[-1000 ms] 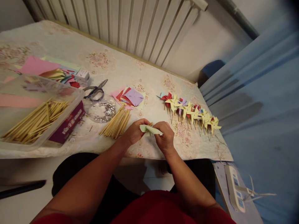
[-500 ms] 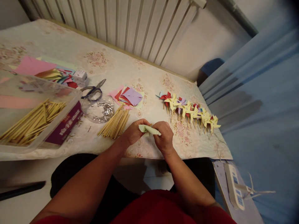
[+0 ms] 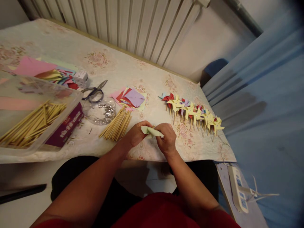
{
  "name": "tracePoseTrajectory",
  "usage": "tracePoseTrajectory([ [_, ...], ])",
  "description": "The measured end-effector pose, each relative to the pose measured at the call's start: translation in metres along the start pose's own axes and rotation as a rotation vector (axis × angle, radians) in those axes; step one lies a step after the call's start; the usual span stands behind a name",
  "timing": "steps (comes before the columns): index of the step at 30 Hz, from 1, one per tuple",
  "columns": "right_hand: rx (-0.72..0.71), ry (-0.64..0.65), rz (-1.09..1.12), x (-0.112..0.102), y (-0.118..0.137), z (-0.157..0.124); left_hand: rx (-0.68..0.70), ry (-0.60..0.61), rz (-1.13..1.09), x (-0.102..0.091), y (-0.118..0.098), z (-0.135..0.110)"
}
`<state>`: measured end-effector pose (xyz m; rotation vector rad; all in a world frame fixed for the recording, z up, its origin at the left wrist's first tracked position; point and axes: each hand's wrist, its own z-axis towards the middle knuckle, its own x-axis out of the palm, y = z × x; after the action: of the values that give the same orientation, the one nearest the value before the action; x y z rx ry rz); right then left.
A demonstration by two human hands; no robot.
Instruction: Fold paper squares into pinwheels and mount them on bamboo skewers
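My left hand (image 3: 136, 134) and my right hand (image 3: 167, 139) meet over the table's near edge, both pinched on a pale green folded paper piece (image 3: 151, 131). A bit of a wooden stick shows between the fingers. Just left of my left hand lies a loose bundle of wooden sticks (image 3: 117, 124). To the right of my right hand lies a row of several finished paper pinwheels (image 3: 193, 112) on sticks, mostly yellow and red.
A clear plastic box (image 3: 72, 98) holding sticks stands at the left. Scissors (image 3: 94, 91), a clear dish of silver pins (image 3: 101, 110), cut coloured squares (image 3: 131, 98) and paper sheets (image 3: 42, 69) lie further back. A power strip (image 3: 237, 188) sits at the lower right, a radiator (image 3: 133, 25) behind the table.
The hands stay pinched on the green paper, with only slight finger movement. The view has shifted a little.
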<state>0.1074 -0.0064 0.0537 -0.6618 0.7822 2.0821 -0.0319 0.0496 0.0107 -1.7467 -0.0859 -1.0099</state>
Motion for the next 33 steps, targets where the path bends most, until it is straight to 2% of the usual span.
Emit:
tracePoseTrajectory([
  [33, -0.007, -0.012, -0.013, 0.0031, -0.0018, 0.0004, -0.017, 0.003, -0.058, 0.0056, -0.0055, -0.0017],
])
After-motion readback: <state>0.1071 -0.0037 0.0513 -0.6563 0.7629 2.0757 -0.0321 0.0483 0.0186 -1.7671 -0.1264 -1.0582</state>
